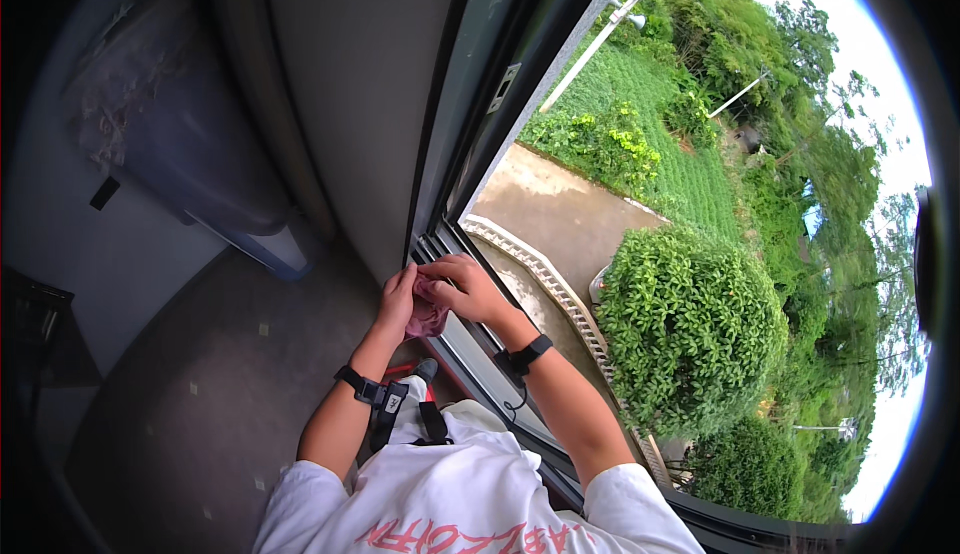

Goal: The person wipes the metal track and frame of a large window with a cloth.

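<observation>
A crumpled mauve cloth point(428, 318) is bunched between my two hands, just over the window's bottom track. My left hand point(397, 302) grips its left side, with the fingers closed at the top. Curled over the cloth from the right, my right hand point(472, 292) has its thumb and fingers on it. Part of the cloth is hidden under the fingers, and its lower end hangs below them. The dark window frame point(468, 169) rises just beyond my hands, and the pale sill point(470, 349) runs down to the right beneath my right wrist.
To the right the window stands open above a yard point(560, 204) with a white railing point(540, 264) and a round bush point(695, 329). Something red point(403, 367) shows by my shoe point(427, 368). Left are the dark floor point(220, 384) and a bluish bulky object point(215, 144).
</observation>
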Available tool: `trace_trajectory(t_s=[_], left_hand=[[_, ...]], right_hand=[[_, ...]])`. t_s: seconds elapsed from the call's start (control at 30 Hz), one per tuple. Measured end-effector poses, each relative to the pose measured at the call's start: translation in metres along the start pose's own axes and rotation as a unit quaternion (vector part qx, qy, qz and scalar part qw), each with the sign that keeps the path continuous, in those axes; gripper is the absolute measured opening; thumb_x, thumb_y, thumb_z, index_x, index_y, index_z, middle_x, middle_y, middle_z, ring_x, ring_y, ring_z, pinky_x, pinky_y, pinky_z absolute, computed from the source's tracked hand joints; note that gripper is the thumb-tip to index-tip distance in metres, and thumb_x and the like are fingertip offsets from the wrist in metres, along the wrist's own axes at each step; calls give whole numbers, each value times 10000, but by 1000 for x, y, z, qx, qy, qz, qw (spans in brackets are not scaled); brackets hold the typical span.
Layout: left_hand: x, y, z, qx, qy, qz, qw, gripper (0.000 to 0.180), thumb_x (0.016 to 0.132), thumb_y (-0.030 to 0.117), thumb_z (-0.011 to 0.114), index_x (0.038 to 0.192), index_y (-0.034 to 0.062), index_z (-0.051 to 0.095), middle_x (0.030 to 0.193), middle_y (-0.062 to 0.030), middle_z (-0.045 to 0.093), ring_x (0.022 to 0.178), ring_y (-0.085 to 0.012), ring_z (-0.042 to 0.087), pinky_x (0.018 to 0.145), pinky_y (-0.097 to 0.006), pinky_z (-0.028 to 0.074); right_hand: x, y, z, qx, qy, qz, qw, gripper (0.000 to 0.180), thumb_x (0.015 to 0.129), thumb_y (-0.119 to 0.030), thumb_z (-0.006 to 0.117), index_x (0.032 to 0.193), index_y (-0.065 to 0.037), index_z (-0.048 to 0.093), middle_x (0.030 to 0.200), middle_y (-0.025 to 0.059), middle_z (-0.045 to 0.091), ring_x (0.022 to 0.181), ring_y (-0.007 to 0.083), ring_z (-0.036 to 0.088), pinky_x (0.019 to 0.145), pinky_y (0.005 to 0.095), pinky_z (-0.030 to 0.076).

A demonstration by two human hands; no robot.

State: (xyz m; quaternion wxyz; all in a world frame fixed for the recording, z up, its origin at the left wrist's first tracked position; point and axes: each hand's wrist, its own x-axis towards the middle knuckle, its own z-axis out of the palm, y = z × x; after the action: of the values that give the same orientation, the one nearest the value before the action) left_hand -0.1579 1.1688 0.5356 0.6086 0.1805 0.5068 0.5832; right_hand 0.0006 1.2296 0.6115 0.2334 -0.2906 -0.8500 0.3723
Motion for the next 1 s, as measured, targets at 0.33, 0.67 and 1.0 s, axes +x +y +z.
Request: trace_trajectory(t_s=[0.33,0.67,1.0], left_hand=[[-25,8,-65,33,17,-58,998,334,1032,343,584,1015,26,688,936,2,675,855,-96,617,800,-266,506],[-47,7,-119,-45,88,-90,991,287,1009,330,626,1062,49,660,1020,-31,677,904,-138,652,804,-302,536],[-66,-4,-159,-118,72,-120,983,455,994,464,594,1219,68,597,1210,-86,636,1139,-244,639,991,-418,520]], right_hand=[[34,32,5,-290,-14,50,956,322,886,-163,569,1192,-170,671,924,134,620,855,355,669,714,467,548],[47,50,17,-317,-42,86,944,329,890,-176,565,1200,-183,673,971,129,663,808,351,688,665,472,554],[54,66,24,-325,-62,89,940,189,902,-166,550,968,-125,723,908,146,699,845,355,712,689,472,577]])
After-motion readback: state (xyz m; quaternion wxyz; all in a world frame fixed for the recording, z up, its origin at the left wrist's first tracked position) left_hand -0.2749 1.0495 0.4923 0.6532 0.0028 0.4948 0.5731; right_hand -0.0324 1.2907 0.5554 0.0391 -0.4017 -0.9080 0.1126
